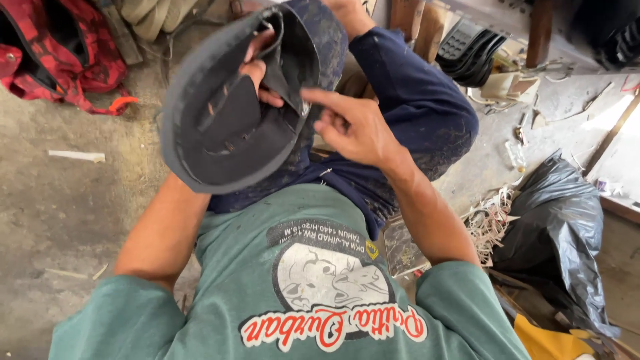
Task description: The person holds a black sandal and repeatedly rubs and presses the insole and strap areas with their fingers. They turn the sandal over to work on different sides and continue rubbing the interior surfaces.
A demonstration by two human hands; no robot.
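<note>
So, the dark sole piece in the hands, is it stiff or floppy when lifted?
Probably semi-flexible: the dark sole piece curves like a bowl where the left hand grips it. It seems light, since fingers alone support it. The matte surface looks grippy. The right hand only points at its edge.

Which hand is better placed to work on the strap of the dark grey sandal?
Probably the right hand: it is free, its fingers pointing at the strap of the dark grey sandal. The left hand already grips that sandal and holds it up.
</note>
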